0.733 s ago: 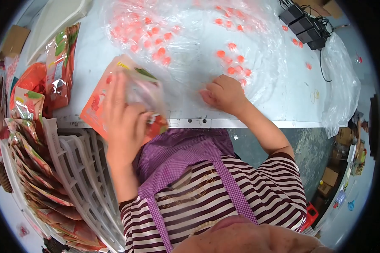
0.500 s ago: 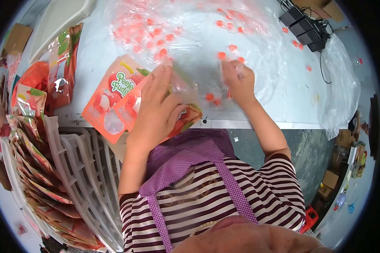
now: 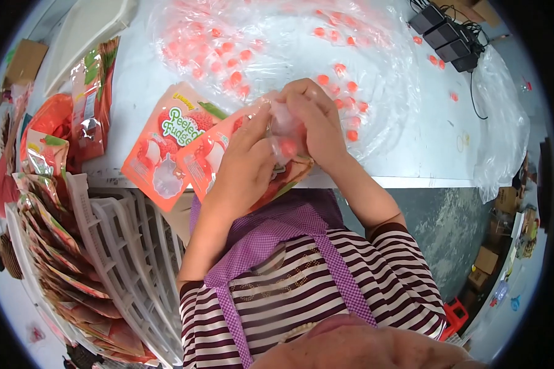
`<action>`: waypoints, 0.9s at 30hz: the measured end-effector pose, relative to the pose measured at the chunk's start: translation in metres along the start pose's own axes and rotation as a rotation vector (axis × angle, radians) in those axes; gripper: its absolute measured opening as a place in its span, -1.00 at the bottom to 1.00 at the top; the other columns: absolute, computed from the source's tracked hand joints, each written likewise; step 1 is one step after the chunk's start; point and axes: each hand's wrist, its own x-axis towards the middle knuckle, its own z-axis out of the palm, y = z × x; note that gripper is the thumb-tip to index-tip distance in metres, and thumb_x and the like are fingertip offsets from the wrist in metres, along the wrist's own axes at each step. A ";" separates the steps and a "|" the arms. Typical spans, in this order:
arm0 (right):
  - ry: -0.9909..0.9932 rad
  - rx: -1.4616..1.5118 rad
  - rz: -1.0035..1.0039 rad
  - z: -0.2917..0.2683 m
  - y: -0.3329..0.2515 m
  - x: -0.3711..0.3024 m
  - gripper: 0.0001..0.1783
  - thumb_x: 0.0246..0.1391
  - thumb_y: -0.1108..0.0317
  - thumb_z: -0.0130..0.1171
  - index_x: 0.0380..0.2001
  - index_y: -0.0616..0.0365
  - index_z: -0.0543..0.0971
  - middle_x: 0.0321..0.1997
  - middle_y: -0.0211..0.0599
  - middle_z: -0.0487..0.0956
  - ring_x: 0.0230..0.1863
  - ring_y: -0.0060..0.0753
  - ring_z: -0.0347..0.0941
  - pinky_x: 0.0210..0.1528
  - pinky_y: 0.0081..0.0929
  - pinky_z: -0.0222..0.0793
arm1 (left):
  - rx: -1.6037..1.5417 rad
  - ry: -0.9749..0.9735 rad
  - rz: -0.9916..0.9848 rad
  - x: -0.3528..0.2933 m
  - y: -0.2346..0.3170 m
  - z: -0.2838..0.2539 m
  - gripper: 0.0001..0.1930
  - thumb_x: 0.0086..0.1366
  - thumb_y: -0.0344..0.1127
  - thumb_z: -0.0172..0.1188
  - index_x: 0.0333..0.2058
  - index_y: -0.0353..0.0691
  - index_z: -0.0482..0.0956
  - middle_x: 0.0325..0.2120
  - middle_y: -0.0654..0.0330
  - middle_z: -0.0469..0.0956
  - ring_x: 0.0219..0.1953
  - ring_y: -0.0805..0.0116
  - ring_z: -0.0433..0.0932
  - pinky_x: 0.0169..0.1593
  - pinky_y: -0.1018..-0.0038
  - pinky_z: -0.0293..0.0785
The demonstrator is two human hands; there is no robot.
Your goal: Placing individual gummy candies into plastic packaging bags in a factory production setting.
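Observation:
My left hand [image 3: 243, 169] is closed on a pink-orange printed candy pouch [image 3: 197, 161] at the table's near edge, its back toward me. Against the pouch's mouth, my right hand [image 3: 317, 126] has its fingers bent around clear-wrapped red candies [image 3: 287, 147]; the fingertips are partly hidden. A second pouch of the same print [image 3: 160, 150] lies flat, partly under the held one. Loose wrapped red candies [image 3: 353, 120] lie just right of my right hand, on clear plastic film.
A heap of wrapped candies [image 3: 197, 43] in clear plastic covers the far table. Filled pouches stand in a white crate [image 3: 98, 234] at left, near more upright pouches [image 3: 92, 98] and a white tray [image 3: 92, 31]. Black power adapters [image 3: 446, 37] with cables sit at far right.
My right hand has moved left from the loose candies to the pouch's mouth, bringing wrapped candies. My left hand remains on the pouch, shifted slightly right.

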 end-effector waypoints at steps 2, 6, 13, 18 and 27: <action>-0.046 -0.066 0.008 0.003 -0.003 -0.003 -0.82 0.15 0.34 -0.08 -0.30 0.23 0.44 -0.31 -0.45 0.43 -0.29 -0.71 0.28 -0.23 -0.67 0.24 | -0.020 0.048 -0.007 -0.001 0.002 -0.001 -0.84 0.00 -0.54 0.13 -0.38 -0.31 0.44 0.10 -0.16 0.23 0.08 -0.11 0.29 0.17 0.09 0.13; -0.086 -0.276 -0.037 -0.005 0.003 -0.007 -0.78 0.14 0.32 -0.09 -0.18 0.17 0.40 -0.23 -0.38 0.43 -0.15 -0.56 0.32 -0.07 -0.56 0.23 | 0.031 0.020 0.017 0.002 0.006 -0.008 -0.86 0.01 -0.54 0.12 -0.38 -0.31 0.43 0.08 -0.17 0.25 0.07 -0.10 0.29 0.16 0.08 0.15; -0.292 -0.544 -0.448 -0.017 0.007 -0.012 -0.70 0.20 0.23 -0.18 -0.29 0.21 0.48 -0.20 -0.20 0.46 -0.06 -0.29 0.30 0.01 -0.37 0.17 | 0.171 0.017 0.034 0.006 0.009 -0.018 -0.91 0.04 -0.53 0.14 -0.43 -0.34 0.45 0.05 -0.12 0.33 0.06 -0.08 0.34 0.13 0.24 0.25; -0.521 -0.513 -0.398 -0.028 -0.003 -0.010 -0.74 0.15 0.23 -0.04 -0.33 0.22 0.49 -0.28 -0.30 0.49 -0.18 -0.23 0.36 0.02 -0.30 0.13 | 0.130 0.031 0.098 -0.001 0.017 -0.023 -0.92 0.02 -0.52 0.11 -0.45 -0.32 0.41 0.00 -0.15 0.34 0.03 -0.09 0.34 0.14 0.05 0.21; -0.856 -0.921 -0.581 -0.012 -0.027 -0.025 -0.56 -0.14 0.30 0.17 -0.13 0.21 0.48 -0.02 -0.24 0.43 0.03 -0.22 0.31 0.13 -0.22 0.14 | -0.171 0.010 0.085 -0.006 0.033 -0.036 -0.88 -0.03 -0.52 0.14 -0.58 -0.38 0.37 -0.05 -0.13 0.43 -0.04 -0.06 0.44 0.08 0.19 0.32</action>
